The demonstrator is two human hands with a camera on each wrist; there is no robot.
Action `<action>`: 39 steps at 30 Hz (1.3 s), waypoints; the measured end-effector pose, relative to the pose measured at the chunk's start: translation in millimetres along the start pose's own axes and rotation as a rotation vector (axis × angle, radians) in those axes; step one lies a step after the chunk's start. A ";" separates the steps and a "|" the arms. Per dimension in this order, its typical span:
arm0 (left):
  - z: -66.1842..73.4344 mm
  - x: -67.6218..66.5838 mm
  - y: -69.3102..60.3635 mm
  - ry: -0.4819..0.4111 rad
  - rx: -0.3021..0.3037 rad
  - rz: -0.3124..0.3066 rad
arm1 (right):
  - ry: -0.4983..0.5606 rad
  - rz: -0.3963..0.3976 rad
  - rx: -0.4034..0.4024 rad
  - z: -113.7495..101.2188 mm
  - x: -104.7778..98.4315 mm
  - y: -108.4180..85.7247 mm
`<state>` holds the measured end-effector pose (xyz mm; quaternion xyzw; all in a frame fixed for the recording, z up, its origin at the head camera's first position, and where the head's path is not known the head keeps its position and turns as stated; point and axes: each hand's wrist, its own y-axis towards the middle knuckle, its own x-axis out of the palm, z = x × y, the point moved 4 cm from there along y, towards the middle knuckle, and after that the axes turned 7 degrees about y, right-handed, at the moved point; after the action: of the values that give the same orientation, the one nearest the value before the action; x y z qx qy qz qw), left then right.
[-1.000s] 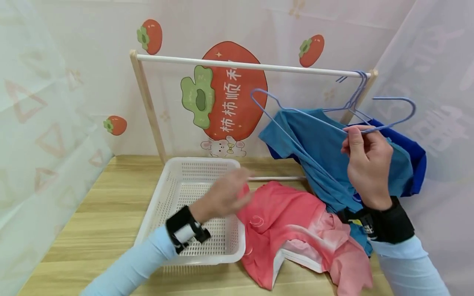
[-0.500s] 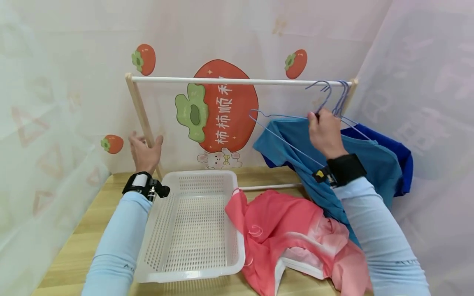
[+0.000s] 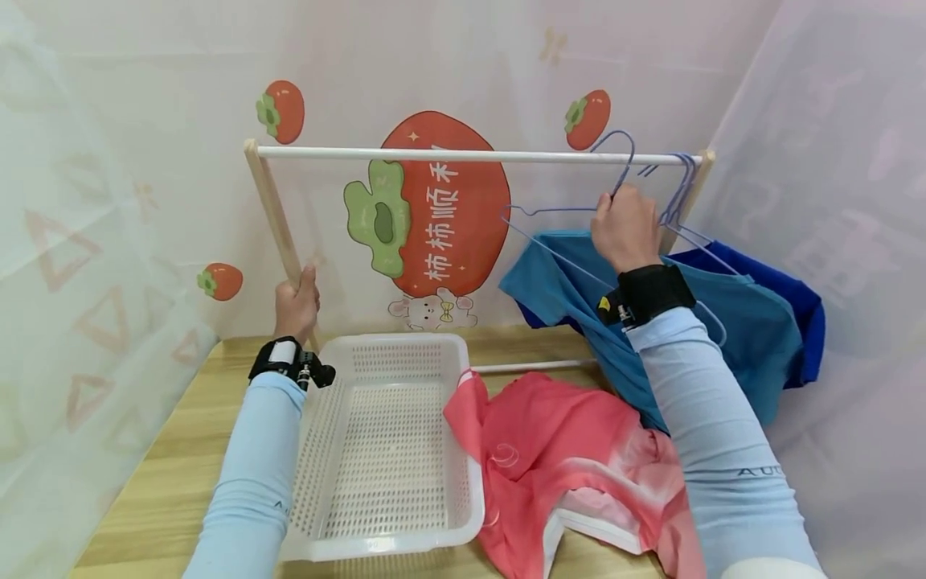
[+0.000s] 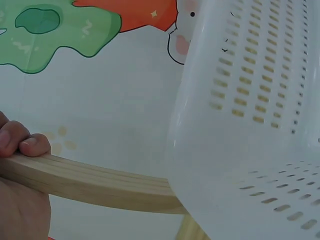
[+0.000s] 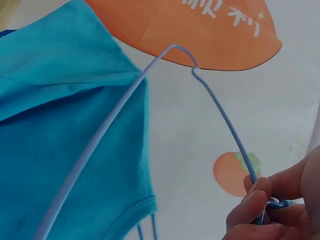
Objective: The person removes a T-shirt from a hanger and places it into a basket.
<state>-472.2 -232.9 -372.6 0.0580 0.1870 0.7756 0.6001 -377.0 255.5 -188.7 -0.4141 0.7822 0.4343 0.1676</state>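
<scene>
My left hand (image 3: 297, 310) grips the left wooden post (image 3: 273, 213) of a clothes rack; in the left wrist view its fingers (image 4: 36, 145) curl over the wood (image 4: 110, 182). A blue wire hanger (image 5: 220, 112), with no garment on it, is pinched near its neck by my right hand (image 3: 628, 231). Its hook (image 3: 632, 153) rises above the white rail (image 3: 434, 154); whether it bears on the rail I cannot tell. Just right of that hand, other hangers (image 3: 683, 181) hang from the rail with a teal shirt (image 3: 760, 314) and a dark blue garment (image 3: 812, 322).
A white perforated basket (image 3: 387, 547) stands on the wooden table (image 3: 166, 450), close to the left post. Beside it lies a crumpled red-pink garment (image 3: 550, 434), one part over the basket's right rim. A low white bar (image 3: 535, 365) runs behind. Printed curtains surround the table.
My left hand has moved from above the basket to the left post and closed round it. My right hand has brought the hanger up and left to the rail, its hook now upright.
</scene>
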 end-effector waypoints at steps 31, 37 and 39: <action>27.6 -4.4 -15.6 0.188 -0.011 -0.041 | -0.204 -0.971 0.090 189.1 93.4 -265.4; 10.3 -14.9 -13.9 0.316 0.009 0.167 | -0.132 -0.867 0.129 199.4 101.7 -268.1; 18.2 -19.8 -19.6 0.247 0.091 0.389 | -0.121 -0.833 0.123 200.1 102.6 -263.4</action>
<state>-443.3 -243.6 -360.2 0.0247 0.2792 0.8685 0.4088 -249.2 293.9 -508.3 -0.6579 0.5612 0.3054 0.3987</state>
